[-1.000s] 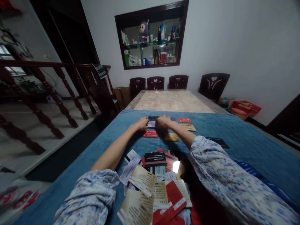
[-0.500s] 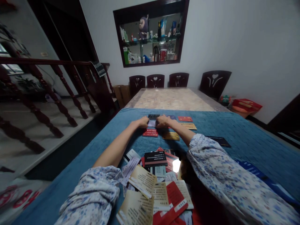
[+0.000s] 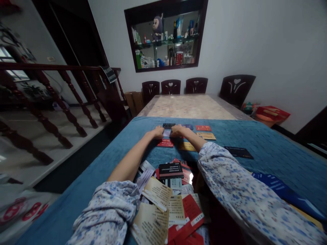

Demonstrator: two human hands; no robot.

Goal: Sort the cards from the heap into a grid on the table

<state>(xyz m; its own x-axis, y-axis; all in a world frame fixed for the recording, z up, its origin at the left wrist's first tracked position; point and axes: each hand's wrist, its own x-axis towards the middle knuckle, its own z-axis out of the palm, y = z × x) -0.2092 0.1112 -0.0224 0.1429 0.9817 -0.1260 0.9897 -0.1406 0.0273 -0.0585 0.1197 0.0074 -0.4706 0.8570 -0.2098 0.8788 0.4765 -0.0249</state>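
Out on the blue cloth, a pale lilac card [image 3: 167, 133] lies flat between my two hands. My left hand [image 3: 157, 132] has its fingers closed at the card's left edge, and my right hand [image 3: 177, 131] is closed at its right edge; the fingertips are partly hidden. Just behind is a black card [image 3: 169, 125], beside a blue card [image 3: 188, 126]. Nearer me lie a red card [image 3: 165, 143] and a gold card [image 3: 187, 146]. To the right are another red card [image 3: 203, 128] and a yellow card [image 3: 205, 135]. Close to my body sits a mixed pile of cards [image 3: 171, 171].
A dark card [image 3: 238, 152] lies by my right forearm. Further right is a blue printed packet [image 3: 283, 192]. The blue cloth [image 3: 109, 153] covers the near part of the table [image 3: 189, 107]. Dark chairs [image 3: 170, 87] stand at the far end, and a wooden railing [image 3: 76, 98] runs left.
The view has shifted slightly. Both hands stay at the pale card, and my right forearm sits a little further left over the gold card.
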